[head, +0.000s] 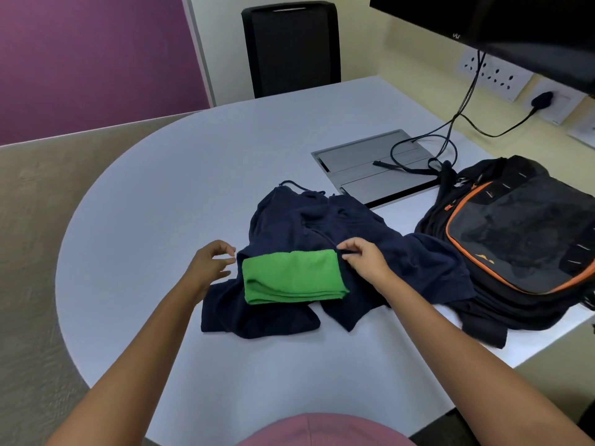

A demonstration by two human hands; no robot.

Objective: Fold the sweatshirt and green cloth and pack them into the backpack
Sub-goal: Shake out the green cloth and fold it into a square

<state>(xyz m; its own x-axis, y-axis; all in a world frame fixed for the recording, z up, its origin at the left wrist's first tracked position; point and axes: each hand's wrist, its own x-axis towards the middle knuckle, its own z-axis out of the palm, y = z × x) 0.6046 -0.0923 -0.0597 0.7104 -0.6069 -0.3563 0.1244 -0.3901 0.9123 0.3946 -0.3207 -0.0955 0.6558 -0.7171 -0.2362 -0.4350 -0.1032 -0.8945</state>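
Observation:
A navy sweatshirt (322, 226) lies crumpled in the middle of the white table (161, 204). A green cloth (293, 276), folded into a rectangle, rests on top of its near part. My left hand (212, 262) hovers just left of the green cloth, fingers apart and holding nothing. My right hand (363, 255) is at the cloth's right top corner, its fingertips pinching a dark cord or edge of the sweatshirt. A black backpack (521, 233) with orange trim lies flat on the right, touching the sweatshirt's right sleeve.
A grey cable hatch (363, 165) with black cables (450, 136) sits behind the sweatshirt. A black chair (291, 49) stands at the far side. A monitor (515, 24) hangs at the top right above wall sockets (495, 75).

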